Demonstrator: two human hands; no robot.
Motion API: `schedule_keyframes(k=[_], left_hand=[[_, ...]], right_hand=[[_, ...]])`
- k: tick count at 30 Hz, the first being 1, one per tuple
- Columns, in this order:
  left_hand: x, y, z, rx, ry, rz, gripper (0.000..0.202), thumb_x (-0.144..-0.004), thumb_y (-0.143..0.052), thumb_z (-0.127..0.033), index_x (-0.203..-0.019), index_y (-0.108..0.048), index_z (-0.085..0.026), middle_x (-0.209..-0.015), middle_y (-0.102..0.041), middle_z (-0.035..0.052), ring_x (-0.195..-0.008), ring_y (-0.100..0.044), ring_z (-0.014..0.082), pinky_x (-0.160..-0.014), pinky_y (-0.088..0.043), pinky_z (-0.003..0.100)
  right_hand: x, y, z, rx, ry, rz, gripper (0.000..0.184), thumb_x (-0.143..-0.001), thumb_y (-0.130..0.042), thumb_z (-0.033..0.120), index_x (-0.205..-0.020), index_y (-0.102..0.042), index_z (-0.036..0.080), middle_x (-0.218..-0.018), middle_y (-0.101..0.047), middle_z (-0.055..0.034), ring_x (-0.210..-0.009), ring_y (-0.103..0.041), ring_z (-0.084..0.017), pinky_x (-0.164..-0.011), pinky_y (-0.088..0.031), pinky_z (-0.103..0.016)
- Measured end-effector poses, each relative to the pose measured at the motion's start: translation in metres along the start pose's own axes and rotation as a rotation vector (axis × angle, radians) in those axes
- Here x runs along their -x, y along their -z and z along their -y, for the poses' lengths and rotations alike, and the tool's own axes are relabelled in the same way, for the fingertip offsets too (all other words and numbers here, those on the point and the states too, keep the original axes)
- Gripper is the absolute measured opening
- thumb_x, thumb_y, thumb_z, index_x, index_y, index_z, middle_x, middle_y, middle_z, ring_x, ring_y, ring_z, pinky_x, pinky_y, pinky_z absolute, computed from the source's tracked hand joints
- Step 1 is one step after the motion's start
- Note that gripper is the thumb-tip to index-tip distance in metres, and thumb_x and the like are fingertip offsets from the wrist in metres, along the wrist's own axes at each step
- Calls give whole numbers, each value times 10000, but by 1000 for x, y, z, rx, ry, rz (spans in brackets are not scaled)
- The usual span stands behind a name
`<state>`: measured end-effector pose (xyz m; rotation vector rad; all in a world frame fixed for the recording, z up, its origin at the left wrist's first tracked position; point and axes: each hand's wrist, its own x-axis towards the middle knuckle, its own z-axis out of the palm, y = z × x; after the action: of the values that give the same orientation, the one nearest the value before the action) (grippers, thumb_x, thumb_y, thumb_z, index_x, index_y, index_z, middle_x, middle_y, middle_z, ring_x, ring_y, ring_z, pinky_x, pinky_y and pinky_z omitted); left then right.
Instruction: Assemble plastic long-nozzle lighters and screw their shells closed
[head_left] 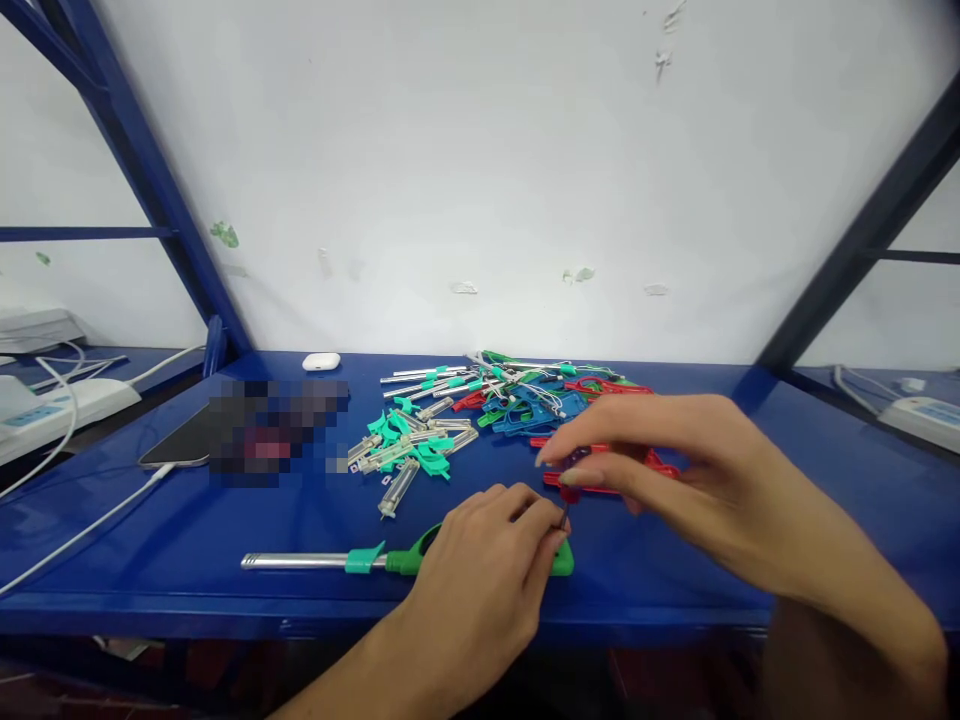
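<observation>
My left hand (487,570) rests closed on a green plastic handle (411,560) near the front edge of the blue table (187,540). A metal tube (296,562) with a teal collar sticks out of that handle to the left. The fingertips pinch a thin dark pin (564,517). My right hand (675,470) hovers just above and to the right, thumb and forefinger pinched on a small dark part (576,458), over a red plastic handle (600,487). Behind them lie a heap of teal-and-metal pieces (409,445) and a heap of blue, red and green handles (540,395).
A phone (180,445) on a white cable (82,530) lies at the left beside a blurred patch. A white earbud case (321,361) sits by the back wall. Blue frame struts (150,190) rise at both sides. White devices (45,405) stand on the neighbouring benches.
</observation>
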<state>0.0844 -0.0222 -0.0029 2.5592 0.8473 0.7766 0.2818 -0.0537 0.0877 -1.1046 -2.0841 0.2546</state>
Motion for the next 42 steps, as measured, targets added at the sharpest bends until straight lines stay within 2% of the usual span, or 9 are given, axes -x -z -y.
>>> schedule_keyframes(k=[6, 11, 14, 19, 24, 27, 32, 37, 42], left_hand=[[1, 1, 1, -13, 1, 0, 195, -1103, -485, -232, -1088, -678, -247, -1047, -733, 21, -961, -698, 260, -825, -544, 402], [2, 0, 2, 28, 0, 4, 225, -1112, -476, -243, -1071, -697, -260, -1068, -726, 10, -968, -684, 238, -859, -536, 384], [2, 1, 2, 42, 6, 4, 231, -1113, -473, -239, -1090, -701, -266, -1085, -726, 8, -977, -680, 232, -868, -530, 376], [1, 2, 2, 45, -18, 16, 232, -1119, -472, -250, -1040, -690, -249, -1013, -722, 4, -931, -668, 222, -840, -503, 371], [0, 2, 2, 39, 7, 36, 257, -1124, -470, -262, -988, -687, -249, -992, -712, 3, -934, -657, 225, -826, -495, 364], [-1, 2, 2, 41, 9, 40, 246, -1125, -463, -250, -1039, -693, -262, -1014, -710, -1, -935, -663, 215, -843, -491, 363], [-2, 4, 1, 9, 13, 69, 223, -1121, -478, -276, -1059, -692, -259, -1017, -708, 11, -948, -656, 236, -833, -493, 380], [-2, 3, 3, 2, 4, 76, 223, -1124, -490, -272, -1083, -708, -259, -1046, -728, 16, -995, -664, 248, -885, -513, 391], [-1, 3, 3, 25, 5, 76, 254, -1125, -475, -259, -1042, -716, -249, -1032, -721, 16, -963, -663, 233, -850, -510, 369]], right_hand=[[-2, -6, 4, 157, -51, -163, 303, -897, -818, 509, -796, -683, 258, -624, -648, 45, -506, -538, -129, -507, -405, -288], [4, 2, 6, 50, 8, -47, 189, -1049, -642, 368, -1158, -791, 328, -902, -808, 22, -541, -606, -113, -561, -479, -265], [2, 3, 6, -14, 4, -43, 158, -1026, -685, 341, -984, -834, 314, -856, -810, 25, -514, -582, -108, -511, -452, -262], [-6, -4, 3, 117, -25, -216, 263, -880, -855, 459, -735, -772, 257, -633, -685, 31, -512, -498, -124, -503, -396, -298], [-1, 5, 0, -49, 12, -32, 146, -1023, -702, 365, -1013, -824, 286, -886, -798, 22, -665, -674, -123, -605, -522, -246], [5, 13, 0, -162, 9, 62, 212, -1074, -602, 269, -1105, -811, 293, -979, -818, 30, -603, -669, -81, -597, -553, -206], [6, 9, -1, 33, -35, -118, 167, -969, -770, 405, -863, -799, 279, -807, -780, 29, -562, -589, -107, -520, -461, -252], [1, -1, 0, 100, -72, -179, 358, -882, -835, 524, -723, -687, 240, -541, -565, 62, -484, -464, -112, -473, -359, -286], [1, 8, -2, 25, 14, -80, 176, -1007, -713, 410, -935, -770, 260, -924, -807, 6, -776, -722, -161, -682, -536, -281]])
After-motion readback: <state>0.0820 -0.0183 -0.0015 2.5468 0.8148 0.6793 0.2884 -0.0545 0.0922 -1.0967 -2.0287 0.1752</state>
